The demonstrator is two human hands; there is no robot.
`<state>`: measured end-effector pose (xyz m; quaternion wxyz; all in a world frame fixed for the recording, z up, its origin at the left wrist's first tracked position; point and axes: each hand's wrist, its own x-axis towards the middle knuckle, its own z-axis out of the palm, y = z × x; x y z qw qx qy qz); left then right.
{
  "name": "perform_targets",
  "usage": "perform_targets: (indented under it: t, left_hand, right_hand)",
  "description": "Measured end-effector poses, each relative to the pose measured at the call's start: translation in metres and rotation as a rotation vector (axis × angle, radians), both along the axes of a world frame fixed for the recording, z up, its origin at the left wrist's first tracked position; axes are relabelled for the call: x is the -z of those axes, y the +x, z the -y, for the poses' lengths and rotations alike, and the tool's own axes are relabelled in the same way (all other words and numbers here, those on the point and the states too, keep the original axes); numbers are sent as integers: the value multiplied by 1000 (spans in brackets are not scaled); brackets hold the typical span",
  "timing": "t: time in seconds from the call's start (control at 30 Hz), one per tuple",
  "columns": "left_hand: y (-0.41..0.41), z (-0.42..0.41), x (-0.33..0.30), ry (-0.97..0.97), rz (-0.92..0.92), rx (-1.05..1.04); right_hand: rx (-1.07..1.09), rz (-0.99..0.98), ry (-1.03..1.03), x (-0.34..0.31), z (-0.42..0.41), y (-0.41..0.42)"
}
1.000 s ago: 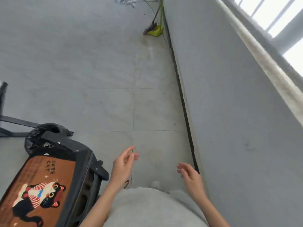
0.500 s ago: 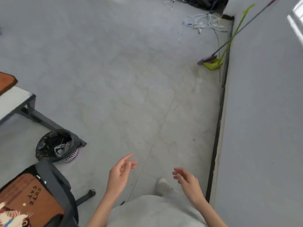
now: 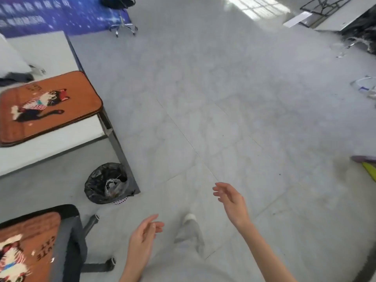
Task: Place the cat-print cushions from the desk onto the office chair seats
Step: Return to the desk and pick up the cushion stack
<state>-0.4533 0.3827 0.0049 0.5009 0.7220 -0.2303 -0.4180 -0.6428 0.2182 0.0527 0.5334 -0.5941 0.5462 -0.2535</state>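
Observation:
An orange cat-print cushion (image 3: pixel 46 106) lies flat on the white desk (image 3: pixel 50 143) at the left, its corner at the desk's right edge. A second orange cat-print cushion (image 3: pixel 26 247) rests on the seat of a black office chair (image 3: pixel 71 247) at the bottom left. My left hand (image 3: pixel 143 239) hangs open over the floor to the right of the chair, empty. Further right and slightly higher, my right hand (image 3: pixel 232 202) is open and empty too. Both hands are well away from the desk cushion.
A bin lined with a black bag (image 3: pixel 108 183) stands on the floor by the desk leg (image 3: pixel 120 151). A stool with a chrome base (image 3: pixel 122 27) stands at the back. Loose cables (image 3: pixel 364 88) and a green dustpan (image 3: pixel 369 169) lie at the right. My foot (image 3: pixel 188 218) is on the tiles.
The view has swung left, away from the wall; the desk with its cushion has come into sight. Both hands stay open and empty, the right one now raised and spread further out.

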Motion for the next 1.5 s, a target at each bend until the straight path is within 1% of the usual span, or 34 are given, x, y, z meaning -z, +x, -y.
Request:
perform_targets:
  t: [0.13, 0.23, 0.33, 0.43, 0.57, 0.7, 0.8, 0.9, 1.0, 1.1, 1.23, 1.37, 1.5]
  left_hand:
    - [44, 118, -29, -78, 79, 4]
    - [81, 196, -57, -133, 101, -1]
    - [121, 261, -75, -156, 149, -31]
    - [162, 312, -77, -143, 163, -82]
    - [218, 358, -56, -78, 141, -263]
    - [264, 385, -37, 37, 120, -556]
    - [285, 393, -36, 107, 94, -781]
    - [302, 403, -33, 165, 77, -968]
    - [325, 417, -31, 139, 41, -1164]
    - [364, 429, -31, 137, 37, -1280]
    - [429, 426, -32, 190, 85, -1399]
    - [481, 415, -46, 271, 121, -1510]
    - [516, 395, -53, 335, 111, -1668]
  right_hand:
    - [-13, -51, 93, 15, 67, 23]
    - [-35, -90, 144, 18, 113, 42]
    - [-63, -100, 187, 21, 166, 72]
    - [-150, -123, 186, 26, 235, 118]
    - [-386, -167, 154, 34, 334, 209]
    - [-708, -141, 102, 24, 424, 333]
    - [-964, -130, 16, 2, 465, 434]
    - [-1166, -71, -31, -14, 486, 527]
    - [-1326, -8, -69, -23, 488, 604]
    - [-1430, 6, -72, -15, 483, 668]
    - [-1548, -42, -98, 5, 474, 733]
    - [-1731, -129, -243, 6, 469, 788]
    - [-1893, -114, -417, 5, 447, 854]
